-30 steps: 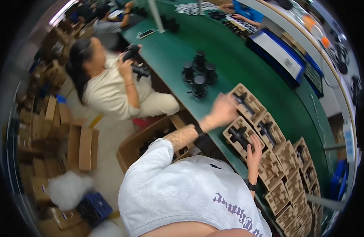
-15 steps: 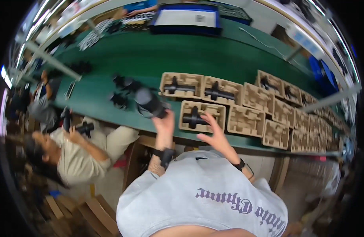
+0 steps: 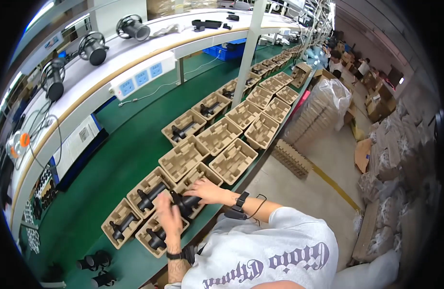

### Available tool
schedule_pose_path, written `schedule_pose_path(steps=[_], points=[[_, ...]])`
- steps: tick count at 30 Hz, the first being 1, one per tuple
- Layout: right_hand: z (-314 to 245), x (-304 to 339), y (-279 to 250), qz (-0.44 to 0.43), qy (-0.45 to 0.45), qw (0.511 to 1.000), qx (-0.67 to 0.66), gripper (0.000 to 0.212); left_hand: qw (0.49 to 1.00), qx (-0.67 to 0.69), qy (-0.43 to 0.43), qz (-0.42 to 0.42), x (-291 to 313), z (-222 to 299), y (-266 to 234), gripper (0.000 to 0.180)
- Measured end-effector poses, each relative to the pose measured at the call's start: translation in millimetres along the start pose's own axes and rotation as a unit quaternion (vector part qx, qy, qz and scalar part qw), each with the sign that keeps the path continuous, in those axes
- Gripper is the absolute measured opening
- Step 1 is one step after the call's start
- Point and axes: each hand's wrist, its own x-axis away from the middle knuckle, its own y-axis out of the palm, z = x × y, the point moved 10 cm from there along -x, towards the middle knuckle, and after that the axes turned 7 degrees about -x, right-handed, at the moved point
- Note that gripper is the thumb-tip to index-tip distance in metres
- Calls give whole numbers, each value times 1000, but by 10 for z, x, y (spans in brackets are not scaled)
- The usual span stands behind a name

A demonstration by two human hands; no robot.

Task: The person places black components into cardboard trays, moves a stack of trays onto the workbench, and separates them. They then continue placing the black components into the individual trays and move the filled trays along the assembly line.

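A black cylindrical device that looks like a microphone [image 3: 184, 206] sits tilted at a tan moulded tray [image 3: 208, 172] near the table's front edge. My right hand [image 3: 206, 190] has its fingers around the device's right end. My left hand [image 3: 169, 219], blurred by motion, is beside the device's left side with fingers apart and nothing visibly held. Just left of and below that hand, another tray [image 3: 144, 241] contains a similar black device [image 3: 156, 239]. Two more filled trays [image 3: 130, 191] lie to the left; part of the held device is hidden by my hands.
Rows of tan trays [image 3: 231, 161], some without devices, run to the far right along the green table [image 3: 130, 144]. Loose black parts [image 3: 96, 262] lie at the near left. Above, a shelf [image 3: 106, 72] bears ring-mounted microphones [image 3: 93, 50]. A grey post [image 3: 248, 58] stands among the trays.
My view has swung to the right along the trays. The black device that was in my left hand is now over a tray with my right hand on it; my left hand has let go.
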Motion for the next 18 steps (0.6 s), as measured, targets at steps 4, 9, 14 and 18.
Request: schedule_pose_path(steps=[4,9,14,18], points=[[330,-63,289,-64,15,998,18,65,974,-137,73,-166,-101,13,825,39],[408,-38,303,16,-47,998,31,59,973,-135,111,-152,-239,182,865,41],[238,1,-57,58,-140,988,8,41,988,-34,80,-130,-142,225,788,36],[676,36,412,-53,-12,998,10,27,935,-207,87,-275,88,49,1410,55]])
